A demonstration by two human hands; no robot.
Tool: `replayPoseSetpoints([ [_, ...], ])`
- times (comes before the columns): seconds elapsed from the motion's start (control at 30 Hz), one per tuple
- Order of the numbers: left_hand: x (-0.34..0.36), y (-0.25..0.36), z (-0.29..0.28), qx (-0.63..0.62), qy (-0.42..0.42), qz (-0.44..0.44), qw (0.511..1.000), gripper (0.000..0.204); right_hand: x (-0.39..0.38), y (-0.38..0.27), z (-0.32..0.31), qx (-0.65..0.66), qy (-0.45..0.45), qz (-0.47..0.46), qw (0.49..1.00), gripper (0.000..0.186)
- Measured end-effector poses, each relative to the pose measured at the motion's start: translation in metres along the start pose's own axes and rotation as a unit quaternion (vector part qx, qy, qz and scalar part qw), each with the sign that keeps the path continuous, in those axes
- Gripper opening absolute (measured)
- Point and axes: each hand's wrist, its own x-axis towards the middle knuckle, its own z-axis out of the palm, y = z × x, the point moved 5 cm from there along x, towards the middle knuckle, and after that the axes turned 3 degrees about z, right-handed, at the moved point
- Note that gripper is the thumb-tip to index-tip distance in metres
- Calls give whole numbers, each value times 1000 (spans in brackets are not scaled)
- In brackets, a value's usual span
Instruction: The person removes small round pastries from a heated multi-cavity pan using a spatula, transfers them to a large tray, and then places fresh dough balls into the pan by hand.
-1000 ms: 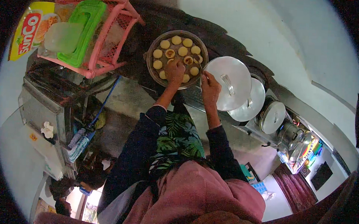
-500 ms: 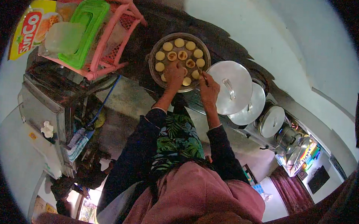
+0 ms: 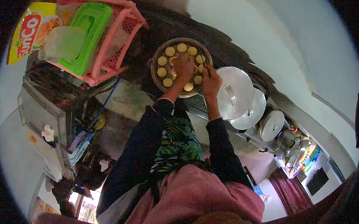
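Observation:
A round dark pan [image 3: 153, 76] in front of me holds a ring of pale round pastries [image 3: 181, 47] along its edge. Several browned ones lie toward the middle, mostly covered by my left hand [image 3: 183, 69]. That hand reaches down over the pan with fingers bunched together among the inner pastries; whatever is between its fingertips is hidden. At the right rim, my right hand [image 3: 212, 80] is closed around a thin, dark tool whose tip is too small to make out, close to the pastries on that side.
Large metal lids [image 3: 230, 96] lie just right of the pan, with a lidded pot [image 3: 271, 125] beyond. To the left stands a pink rack [image 3: 97, 65] bearing a green-lidded container [image 3: 87, 37] and a yellow packet [image 3: 22, 35]. Another person's arm [image 3: 82, 190] shows at lower left.
My left hand has moved up and right across the pan, covering more inner pastries. My right hand stays by the right rim with its tool. The whole view has shifted slightly.

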Motion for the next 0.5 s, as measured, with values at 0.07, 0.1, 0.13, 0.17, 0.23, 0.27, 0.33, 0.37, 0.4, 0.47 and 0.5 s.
replayPoseSetpoints([
  [0.07, 8, 9, 5, -6, -17, -1, 1000, 26, -6, 6, -5, 22, -25, 46, 998, 26],
  [0.1, 13, 16, 5, -82, -59, -27, 995, 31, -7, 11, -9, 42, -19, 42, 998, 26],
  [0.13, 10, 20, 3, -90, -33, 11, 995, 31, -13, 14, -14, 61, -13, 38, 997, 27],
  [0.17, 8, 13, 1, -95, 5, 42, 995, 31, -17, 8, -16, 82, -16, 25, 996, 28],
  [0.23, -7, -1, 2, -38, 144, 158, 976, 22, -21, 0, -15, 34, -34, 40, 998, 27],
  [0.27, -11, -5, 2, -46, 178, 178, 967, 21, -20, -5, -14, 10, -41, 46, 998, 27],
  [0.33, -17, -16, 3, -150, 119, 84, 978, 19, -16, -1, -11, -17, -47, 26, 998, 26],
  [0.37, -20, -18, -1, -173, 96, 41, 979, 19, -16, 2, -9, -31, -50, 20, 998, 25],
  [0.4, -19, -21, -9, -143, 93, 12, 985, 19, -16, 4, -8, -43, -42, 11, 998, 25],
  [0.47, -14, -7, -29, -84, 69, -26, 994, 20, -12, 7, -8, -68, -23, -7, 997, 24],
  [0.5, -12, 4, -40, -54, 48, -35, 997, 20, -12, 10, -9, -42, -12, -5, 999, 24],
])
